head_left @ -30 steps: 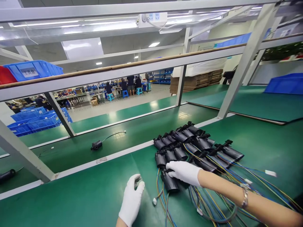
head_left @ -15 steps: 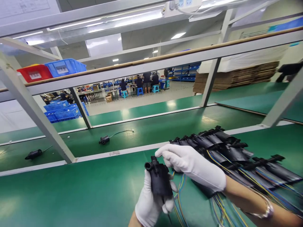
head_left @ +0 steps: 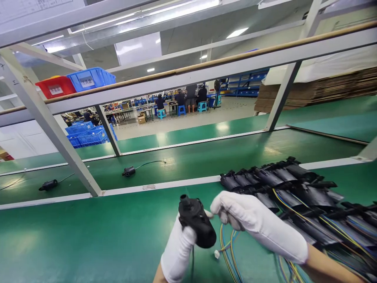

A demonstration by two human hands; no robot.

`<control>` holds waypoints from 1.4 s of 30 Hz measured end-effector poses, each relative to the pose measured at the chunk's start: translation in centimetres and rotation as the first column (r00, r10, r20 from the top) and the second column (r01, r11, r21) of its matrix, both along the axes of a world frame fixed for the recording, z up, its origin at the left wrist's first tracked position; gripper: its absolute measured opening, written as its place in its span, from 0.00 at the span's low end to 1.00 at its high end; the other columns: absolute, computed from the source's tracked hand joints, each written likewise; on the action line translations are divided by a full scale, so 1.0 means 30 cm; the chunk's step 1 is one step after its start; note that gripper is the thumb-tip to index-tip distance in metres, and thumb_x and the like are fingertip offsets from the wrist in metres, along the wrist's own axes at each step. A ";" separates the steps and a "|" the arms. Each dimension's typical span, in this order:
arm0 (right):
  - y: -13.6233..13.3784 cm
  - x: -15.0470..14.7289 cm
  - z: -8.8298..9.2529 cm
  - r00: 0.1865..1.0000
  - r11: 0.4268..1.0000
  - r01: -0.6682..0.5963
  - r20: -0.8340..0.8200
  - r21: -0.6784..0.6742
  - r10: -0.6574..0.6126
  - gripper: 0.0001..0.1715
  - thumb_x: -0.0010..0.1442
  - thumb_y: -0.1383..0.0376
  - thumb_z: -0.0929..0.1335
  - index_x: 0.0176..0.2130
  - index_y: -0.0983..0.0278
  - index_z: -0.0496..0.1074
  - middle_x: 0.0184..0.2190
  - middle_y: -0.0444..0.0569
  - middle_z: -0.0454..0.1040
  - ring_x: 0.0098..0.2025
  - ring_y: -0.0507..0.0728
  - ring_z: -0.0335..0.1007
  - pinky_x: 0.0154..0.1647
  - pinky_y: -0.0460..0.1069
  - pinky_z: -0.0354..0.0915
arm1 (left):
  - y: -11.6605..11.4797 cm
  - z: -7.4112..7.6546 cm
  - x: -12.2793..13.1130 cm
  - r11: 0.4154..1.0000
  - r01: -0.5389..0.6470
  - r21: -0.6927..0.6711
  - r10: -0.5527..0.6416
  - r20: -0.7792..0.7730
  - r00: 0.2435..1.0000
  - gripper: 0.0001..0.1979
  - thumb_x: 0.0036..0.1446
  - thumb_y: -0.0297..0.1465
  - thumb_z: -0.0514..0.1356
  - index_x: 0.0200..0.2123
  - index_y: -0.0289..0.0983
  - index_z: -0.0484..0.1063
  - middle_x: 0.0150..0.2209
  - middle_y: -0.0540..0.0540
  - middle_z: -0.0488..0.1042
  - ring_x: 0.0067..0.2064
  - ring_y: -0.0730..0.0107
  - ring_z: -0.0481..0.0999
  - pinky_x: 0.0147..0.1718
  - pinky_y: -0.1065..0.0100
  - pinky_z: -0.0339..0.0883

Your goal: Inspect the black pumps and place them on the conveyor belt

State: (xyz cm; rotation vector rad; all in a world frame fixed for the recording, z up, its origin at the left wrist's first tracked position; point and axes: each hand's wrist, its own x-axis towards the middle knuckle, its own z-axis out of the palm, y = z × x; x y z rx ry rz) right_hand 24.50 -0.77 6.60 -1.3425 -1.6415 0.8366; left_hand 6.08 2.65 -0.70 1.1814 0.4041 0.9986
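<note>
The white labels on the red bin (head_left: 55,86) and the blue bin (head_left: 91,78), in the upper left of the frame, carry writing too small to read; the left hand (head_left: 178,251) grips a black motor part (head_left: 196,224) at lower centre; its long axis is slanted, nozzle toward upper left; the right hand (head_left: 256,224) is curled just beside it, and one cannot tell if it holds something.

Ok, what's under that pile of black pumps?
Blue and yellow wires trail out from beneath the pile of black pumps onto the green bench mat. How they run below it is covered.
</note>
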 end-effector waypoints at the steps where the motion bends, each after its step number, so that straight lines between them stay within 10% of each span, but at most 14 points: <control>1: -0.005 -0.003 -0.009 1.000 1.000 -0.026 0.009 0.007 0.026 0.45 0.57 0.28 0.55 0.28 0.63 0.72 0.18 0.46 0.67 0.18 0.51 0.57 0.20 0.47 0.55 | -0.002 0.008 -0.001 0.987 -0.145 0.074 0.151 -0.084 0.985 0.28 0.47 0.45 0.71 0.47 0.37 0.71 0.47 0.41 0.76 0.40 0.64 0.78 0.39 0.67 0.73; 6: -0.034 -0.033 -0.037 0.983 0.991 -0.132 0.135 0.023 0.128 0.47 0.59 0.28 0.47 0.24 0.61 0.65 0.17 0.45 0.63 0.19 0.53 0.59 0.22 0.48 0.56 | -0.006 0.004 0.005 0.893 -0.399 0.208 0.426 -0.104 0.899 0.38 0.31 0.22 0.71 0.48 0.42 0.63 0.42 0.47 0.76 0.37 0.63 0.77 0.36 0.64 0.73; 21: -0.013 -0.048 -0.070 0.982 0.985 -0.170 0.078 -0.034 0.172 0.43 0.59 0.29 0.51 0.26 0.61 0.62 0.20 0.46 0.68 0.21 0.54 0.63 0.25 0.48 0.61 | -0.024 0.014 -0.004 0.756 -0.491 0.432 0.614 -0.210 0.761 0.37 0.35 0.25 0.74 0.49 0.40 0.62 0.45 0.45 0.73 0.41 0.61 0.78 0.44 0.60 0.73; 27: -0.022 -0.024 -0.047 0.933 0.953 -0.300 0.193 -0.051 0.304 0.29 0.62 0.40 0.64 0.35 0.63 0.73 0.33 0.51 0.77 0.34 0.59 0.73 0.36 0.50 0.68 | -0.031 0.008 -0.065 0.471 -0.448 0.760 0.723 -0.042 0.690 0.41 0.50 0.27 0.69 0.63 0.48 0.54 0.60 0.41 0.66 0.55 0.60 0.73 0.56 0.57 0.67; 30: -0.026 0.011 -0.039 0.887 0.892 -0.452 0.112 0.017 0.448 0.30 0.61 0.40 0.67 0.40 0.63 0.76 0.41 0.53 0.79 0.42 0.60 0.75 0.44 0.51 0.69 | -0.003 -0.001 -0.130 0.617 -0.413 0.670 0.673 -0.177 0.718 0.42 0.55 0.29 0.67 0.67 0.49 0.48 0.58 0.41 0.69 0.44 0.69 0.76 0.49 0.64 0.72; 33: -0.010 0.033 -0.062 0.945 0.950 -0.312 -0.095 0.025 0.313 0.32 0.59 0.38 0.68 0.31 0.64 0.74 0.29 0.49 0.77 0.31 0.57 0.74 0.34 0.49 0.69 | 0.034 -0.016 -0.200 0.755 -0.432 0.493 0.609 -0.283 0.741 0.27 0.60 0.33 0.62 0.62 0.44 0.61 0.44 0.46 0.78 0.32 0.75 0.74 0.37 0.71 0.73; 38: 0.064 0.026 -0.125 0.697 0.964 -0.238 -0.712 -0.121 0.083 0.39 0.50 0.31 0.69 0.29 0.65 0.70 0.14 0.40 0.67 0.11 0.48 0.58 0.15 0.44 0.61 | 0.068 -0.075 -0.273 0.817 -0.433 0.381 0.564 -0.369 0.739 0.16 0.57 0.39 0.64 0.47 0.40 0.77 0.30 0.49 0.79 0.33 0.70 0.78 0.35 0.73 0.73; 42: 0.136 0.036 -0.158 0.637 0.962 -0.186 -0.770 -0.201 -0.037 0.37 0.47 0.35 0.72 0.22 0.63 0.62 0.15 0.41 0.69 0.10 0.46 0.56 0.09 0.42 0.53 | 0.066 -0.112 -0.267 0.808 -0.493 0.321 0.589 -0.417 0.693 0.17 0.53 0.46 0.66 0.41 0.41 0.80 0.28 0.50 0.80 0.32 0.70 0.79 0.36 0.74 0.74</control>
